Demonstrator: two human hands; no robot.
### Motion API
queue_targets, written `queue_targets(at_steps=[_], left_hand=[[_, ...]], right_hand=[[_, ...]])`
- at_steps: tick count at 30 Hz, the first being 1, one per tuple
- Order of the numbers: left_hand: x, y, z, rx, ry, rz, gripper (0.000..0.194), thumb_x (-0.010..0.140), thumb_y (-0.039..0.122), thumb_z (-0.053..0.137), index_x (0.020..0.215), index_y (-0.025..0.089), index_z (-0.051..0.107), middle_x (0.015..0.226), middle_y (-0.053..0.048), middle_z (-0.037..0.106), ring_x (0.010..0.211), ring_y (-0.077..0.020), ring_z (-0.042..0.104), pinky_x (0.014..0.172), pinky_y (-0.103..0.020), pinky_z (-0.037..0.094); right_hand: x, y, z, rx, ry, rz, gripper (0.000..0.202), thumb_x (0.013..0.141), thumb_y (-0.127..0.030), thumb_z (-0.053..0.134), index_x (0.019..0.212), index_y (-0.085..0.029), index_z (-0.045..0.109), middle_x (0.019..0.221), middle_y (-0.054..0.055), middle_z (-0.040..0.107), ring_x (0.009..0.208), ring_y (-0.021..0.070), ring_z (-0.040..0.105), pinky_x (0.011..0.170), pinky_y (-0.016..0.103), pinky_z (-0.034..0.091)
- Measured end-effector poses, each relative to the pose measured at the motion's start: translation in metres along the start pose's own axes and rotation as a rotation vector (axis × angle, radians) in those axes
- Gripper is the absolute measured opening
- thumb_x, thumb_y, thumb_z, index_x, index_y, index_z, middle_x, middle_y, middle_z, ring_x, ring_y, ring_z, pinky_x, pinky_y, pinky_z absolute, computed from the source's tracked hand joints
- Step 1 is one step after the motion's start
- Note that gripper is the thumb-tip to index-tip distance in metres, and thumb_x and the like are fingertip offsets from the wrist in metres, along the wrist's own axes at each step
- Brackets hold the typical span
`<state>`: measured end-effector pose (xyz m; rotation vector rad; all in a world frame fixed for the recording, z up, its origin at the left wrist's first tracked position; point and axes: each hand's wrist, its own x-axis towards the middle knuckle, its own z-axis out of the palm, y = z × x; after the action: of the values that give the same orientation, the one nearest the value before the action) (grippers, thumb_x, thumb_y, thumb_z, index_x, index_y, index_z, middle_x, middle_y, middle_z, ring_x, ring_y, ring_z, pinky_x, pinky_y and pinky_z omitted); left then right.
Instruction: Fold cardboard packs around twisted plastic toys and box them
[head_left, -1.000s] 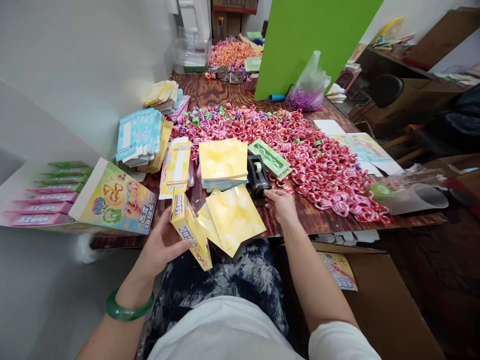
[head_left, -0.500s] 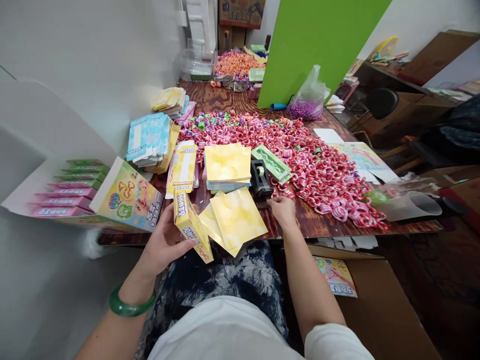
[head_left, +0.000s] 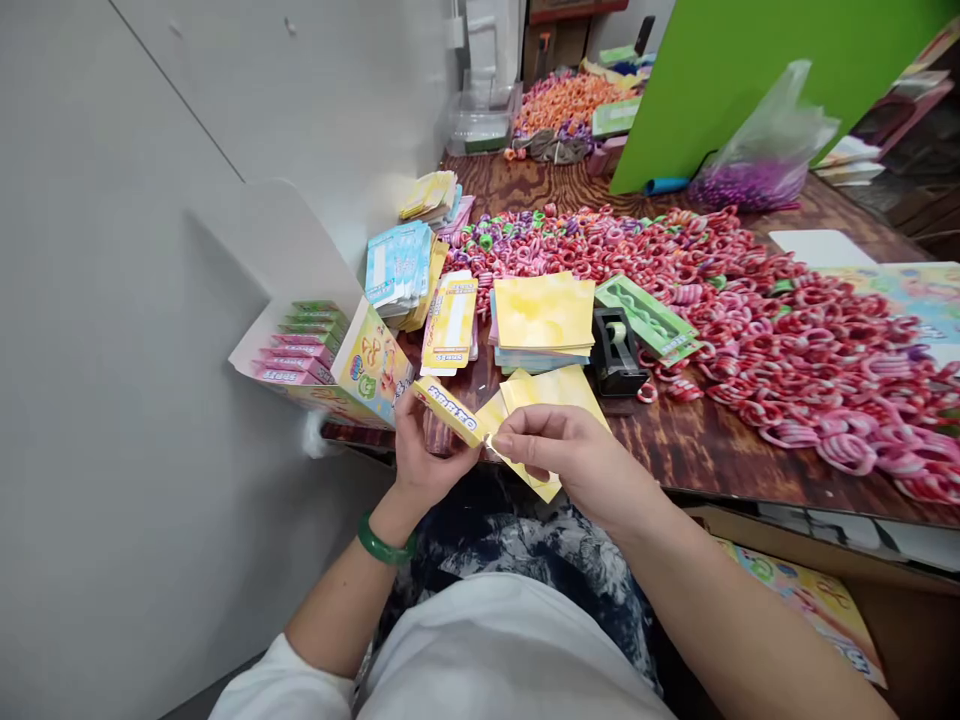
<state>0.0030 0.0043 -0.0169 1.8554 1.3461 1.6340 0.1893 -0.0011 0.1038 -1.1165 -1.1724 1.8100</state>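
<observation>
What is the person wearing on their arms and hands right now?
Both hands are bare, without gloves. The left hand has a glossy green bangle round its wrist, and a short white sleeve shows at that upper arm. The right hand and forearm carry nothing; no rings are visible.

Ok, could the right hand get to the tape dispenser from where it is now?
Probably yes. The right hand is at the small yellow box, and the tape dispenser sits just beyond it on the table, with only flat yellow sheets between.
</observation>
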Motion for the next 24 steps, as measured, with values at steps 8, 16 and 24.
queue_targets(at_steps=[8,16,24], left_hand=[[-0.005,-0.005,-0.004,0.041,0.029,-0.033,0.101,0.060,0.038,0.088,0.141,0.022,0.030,0.134,-0.017,0.051,0.124,-0.0306,0.055,0.105,-0.047,0.045],[-0.002,0.002,-0.003,-0.008,0.020,-0.100,0.096,0.065,0.044,0.085,0.140,0.020,0.030,0.132,-0.017,0.052,0.125,-0.0308,0.054,0.103,-0.046,0.047],[-0.003,0.016,0.005,-0.164,-0.014,-0.143,0.082,0.073,0.036,0.079,0.138,0.023,0.030,0.127,-0.015,0.055,0.115,-0.0261,0.061,0.097,-0.042,0.052]], right_hand=[[0.008,0.002,0.006,-0.021,0.001,0.051,0.028,0.057,-0.040,0.081,0.061,-0.016,0.068,0.060,-0.003,0.057,0.055,0.0078,0.038,0.055,0.026,0.028],[0.013,0.002,0.009,-0.012,0.032,0.046,0.026,0.055,-0.039,0.079,0.058,-0.016,0.066,0.056,-0.003,0.056,0.052,0.0069,0.037,0.051,0.025,0.027],[0.017,0.011,0.010,-0.121,0.118,-0.050,0.036,0.058,-0.048,0.079,0.060,-0.018,0.059,0.057,-0.002,0.054,0.056,0.0103,0.044,0.053,0.025,0.036]])
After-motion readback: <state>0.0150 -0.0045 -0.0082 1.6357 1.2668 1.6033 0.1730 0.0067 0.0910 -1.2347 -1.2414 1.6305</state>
